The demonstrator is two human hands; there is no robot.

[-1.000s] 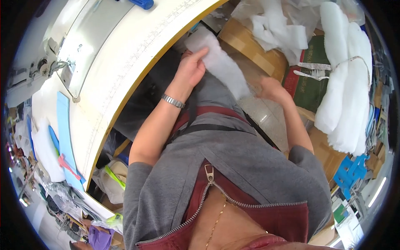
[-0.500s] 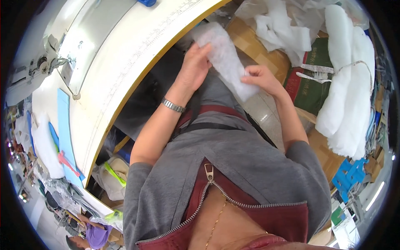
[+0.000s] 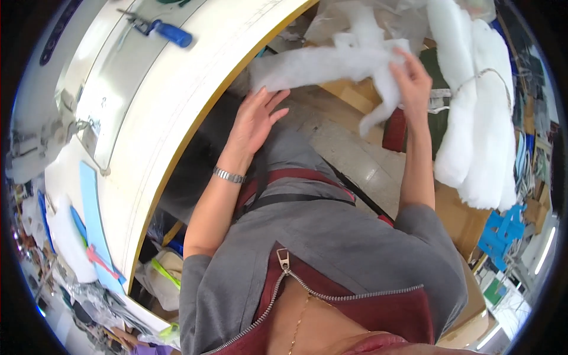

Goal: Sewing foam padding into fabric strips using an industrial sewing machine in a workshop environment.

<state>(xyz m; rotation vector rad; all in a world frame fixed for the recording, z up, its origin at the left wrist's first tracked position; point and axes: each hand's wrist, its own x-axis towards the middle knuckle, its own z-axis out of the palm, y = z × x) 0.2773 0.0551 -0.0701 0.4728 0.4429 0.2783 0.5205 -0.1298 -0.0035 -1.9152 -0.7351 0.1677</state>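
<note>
A fluffy white strip of batting (image 3: 319, 66) stretches between my hands over my lap. Its right part is in my right hand (image 3: 413, 84), thumb and fingers closed on it. From near that hand a narrow white tail hangs down. My left hand (image 3: 253, 121), with a metal watch band at its wrist, is open below the strip's left end. Its fingers are spread and the fingertips are at the strip's lower edge; whether they touch it I cannot tell.
To my left is a white sewing table (image 3: 171, 100) with a yellow edge, a sewing machine (image 3: 44, 145) and a blue-handled tool (image 3: 171, 34). Thick white batting rolls (image 3: 482, 112) stand at the right, beside cardboard (image 3: 458, 216). More loose white batting (image 3: 362, 23) lies beyond.
The batting strip has swung from slanting over my lap to lying farther away and nearly level. My right hand moved right and away with it; my left fingers spread and shifted slightly left and nearer.
</note>
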